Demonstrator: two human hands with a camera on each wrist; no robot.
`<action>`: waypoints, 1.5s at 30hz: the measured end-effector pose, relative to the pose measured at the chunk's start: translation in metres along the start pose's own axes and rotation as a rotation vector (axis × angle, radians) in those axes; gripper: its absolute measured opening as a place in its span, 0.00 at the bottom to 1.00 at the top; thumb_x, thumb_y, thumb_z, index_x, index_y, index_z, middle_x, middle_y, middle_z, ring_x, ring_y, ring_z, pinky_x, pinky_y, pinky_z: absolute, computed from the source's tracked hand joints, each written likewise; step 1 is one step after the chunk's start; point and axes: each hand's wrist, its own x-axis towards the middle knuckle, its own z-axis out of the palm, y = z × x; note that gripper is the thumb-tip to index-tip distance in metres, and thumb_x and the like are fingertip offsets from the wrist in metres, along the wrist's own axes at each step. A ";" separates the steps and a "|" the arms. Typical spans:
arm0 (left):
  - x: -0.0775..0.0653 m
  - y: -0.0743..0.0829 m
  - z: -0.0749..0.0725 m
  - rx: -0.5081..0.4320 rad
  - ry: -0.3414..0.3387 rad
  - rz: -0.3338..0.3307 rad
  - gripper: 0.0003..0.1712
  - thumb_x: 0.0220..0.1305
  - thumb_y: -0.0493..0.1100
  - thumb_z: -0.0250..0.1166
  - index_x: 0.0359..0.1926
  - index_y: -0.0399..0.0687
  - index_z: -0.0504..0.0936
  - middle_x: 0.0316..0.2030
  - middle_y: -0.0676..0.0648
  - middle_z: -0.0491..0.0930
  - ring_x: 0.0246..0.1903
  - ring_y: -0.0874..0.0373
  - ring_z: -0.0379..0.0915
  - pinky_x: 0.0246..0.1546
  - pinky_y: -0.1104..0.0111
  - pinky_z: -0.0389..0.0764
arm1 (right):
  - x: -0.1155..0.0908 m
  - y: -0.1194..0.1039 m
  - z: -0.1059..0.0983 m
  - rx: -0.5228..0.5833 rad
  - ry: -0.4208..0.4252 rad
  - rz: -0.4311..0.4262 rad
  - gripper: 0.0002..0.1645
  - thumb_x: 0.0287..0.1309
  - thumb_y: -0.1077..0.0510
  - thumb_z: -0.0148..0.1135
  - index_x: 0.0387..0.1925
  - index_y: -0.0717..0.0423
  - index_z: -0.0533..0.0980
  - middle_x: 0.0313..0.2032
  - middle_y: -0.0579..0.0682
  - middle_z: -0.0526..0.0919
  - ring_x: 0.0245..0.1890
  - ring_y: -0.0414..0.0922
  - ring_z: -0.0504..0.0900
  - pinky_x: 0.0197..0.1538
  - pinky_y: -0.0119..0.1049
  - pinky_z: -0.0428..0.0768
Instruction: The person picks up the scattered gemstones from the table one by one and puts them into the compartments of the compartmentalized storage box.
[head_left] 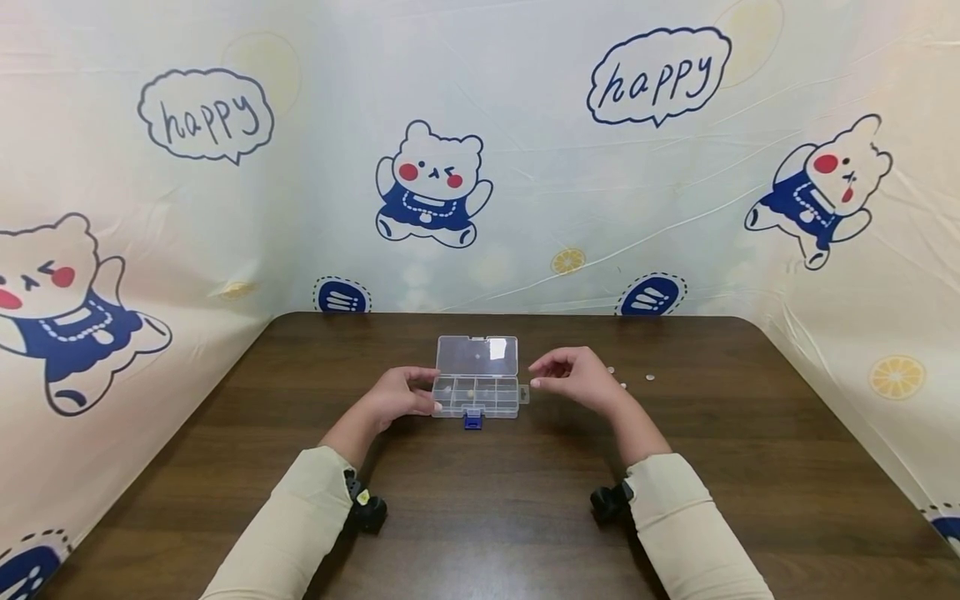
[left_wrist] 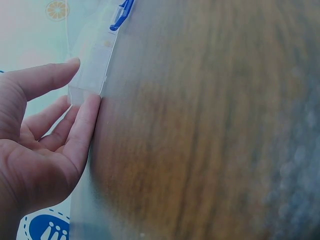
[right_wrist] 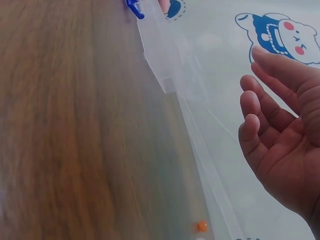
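A clear plastic compartment box [head_left: 495,410] lies with its lid [head_left: 465,357] raised at the back and a blue latch [head_left: 472,422] in front. My left hand [head_left: 401,392] holds the box's left end, thumb at the front corner and a finger by the back one. One compartment holds a small yellowish piece [head_left: 471,393], too small to make out. To the right of the box hovers my right hand [head_left: 577,379], its thumb and index finger apart. Its fingers [right_wrist: 255,100] are loosely bent in the right wrist view, with nothing visible between them.
Several tiny pale pieces, one of them a flat piece [head_left: 650,377], lie on the brown wooden table [head_left: 480,517] beyond the right hand. In the right wrist view a small orange bead [right_wrist: 201,226] is near the table edge. A printed curtain [head_left: 525,208] surrounds the table.
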 end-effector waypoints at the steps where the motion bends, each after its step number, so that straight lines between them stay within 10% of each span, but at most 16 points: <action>1: 0.000 0.000 0.000 -0.001 0.001 0.001 0.37 0.49 0.26 0.72 0.63 0.37 0.73 0.57 0.36 0.74 0.44 0.51 0.78 0.40 0.64 0.84 | -0.001 0.001 -0.001 -0.004 0.003 0.004 0.17 0.52 0.55 0.74 0.42 0.60 0.84 0.34 0.48 0.83 0.36 0.48 0.76 0.38 0.38 0.78; 45: 0.000 0.000 -0.001 0.014 0.005 -0.002 0.37 0.48 0.28 0.73 0.62 0.39 0.74 0.52 0.37 0.77 0.42 0.51 0.78 0.40 0.64 0.84 | -0.042 0.013 -0.044 -0.028 0.039 0.042 0.14 0.53 0.56 0.73 0.42 0.55 0.84 0.34 0.50 0.82 0.34 0.51 0.76 0.27 0.36 0.79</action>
